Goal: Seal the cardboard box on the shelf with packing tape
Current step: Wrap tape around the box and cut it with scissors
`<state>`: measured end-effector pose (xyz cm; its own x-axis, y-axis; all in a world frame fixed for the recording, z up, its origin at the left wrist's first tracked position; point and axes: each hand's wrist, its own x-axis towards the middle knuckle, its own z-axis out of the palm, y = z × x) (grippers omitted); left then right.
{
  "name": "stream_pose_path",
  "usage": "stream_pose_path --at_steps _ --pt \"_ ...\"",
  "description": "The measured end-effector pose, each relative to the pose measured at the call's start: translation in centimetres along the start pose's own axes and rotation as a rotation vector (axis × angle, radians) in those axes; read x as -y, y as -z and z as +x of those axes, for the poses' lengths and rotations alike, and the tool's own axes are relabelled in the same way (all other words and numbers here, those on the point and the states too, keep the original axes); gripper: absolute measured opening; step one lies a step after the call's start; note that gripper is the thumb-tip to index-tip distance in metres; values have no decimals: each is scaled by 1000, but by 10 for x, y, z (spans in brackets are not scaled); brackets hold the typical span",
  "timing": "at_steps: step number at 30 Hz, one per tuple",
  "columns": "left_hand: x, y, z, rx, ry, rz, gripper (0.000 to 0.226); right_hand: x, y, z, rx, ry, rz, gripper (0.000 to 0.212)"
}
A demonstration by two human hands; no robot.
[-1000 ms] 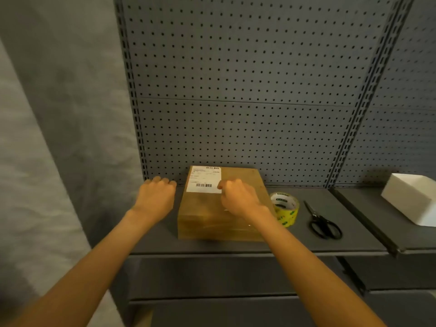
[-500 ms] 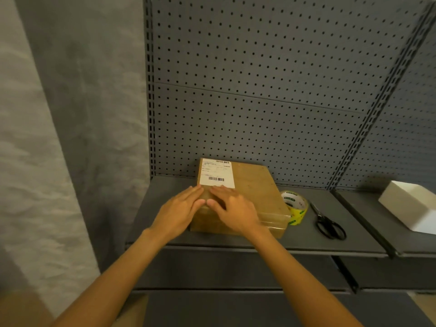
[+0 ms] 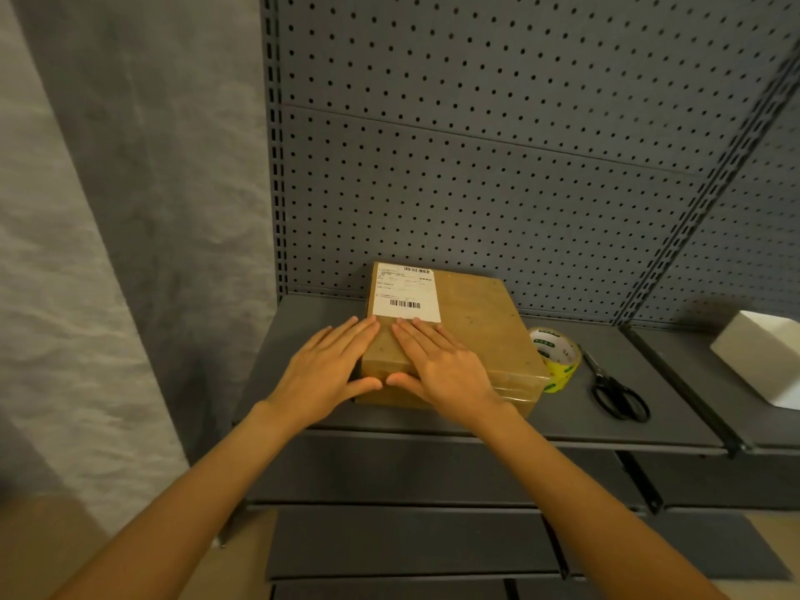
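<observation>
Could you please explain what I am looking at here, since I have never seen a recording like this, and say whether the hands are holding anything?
There is no machine here: these are a person's two bare hands, filmed by one wide-angle camera worn on the head, looking forward and down. The cardboard box sits on a grey metal shelf in front of a pegboard wall, with a white shipping label on its top. The left hand and right hand both lie flat with straight fingers on the near left part of the box, so neither has a grip on anything. To the right of the box lie a roll of yellow packing tape and black scissors, both untouched. Further right, on the neighbouring shelf, is a white box.
</observation>
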<state>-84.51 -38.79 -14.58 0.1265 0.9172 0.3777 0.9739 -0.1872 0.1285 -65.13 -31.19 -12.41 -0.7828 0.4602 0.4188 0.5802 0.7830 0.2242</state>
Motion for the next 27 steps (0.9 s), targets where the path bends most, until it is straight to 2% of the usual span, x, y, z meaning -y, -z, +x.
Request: stream_pose_path --at_steps 5,9,11,16,18,24,27 --pt "0 3 -1 -1 -5 64 89 -1 4 1 132 -3 8 81" --pt "0 1 -3 58 4 84 116 0 9 1 273 22 42 100" --pt "-3 1 -3 49 21 58 118 1 14 1 297 5 39 107" --pt "-5 3 -4 45 30 -26 117 12 20 6 203 -206 237 86" --pt "-4 3 -4 38 36 -20 116 16 20 9 134 -259 270 84" --pt "-2 1 -3 22 25 1 116 1 16 4 210 -47 152 91" --pt "-1 3 -3 46 25 2 112 0 15 1 227 0 95 82"
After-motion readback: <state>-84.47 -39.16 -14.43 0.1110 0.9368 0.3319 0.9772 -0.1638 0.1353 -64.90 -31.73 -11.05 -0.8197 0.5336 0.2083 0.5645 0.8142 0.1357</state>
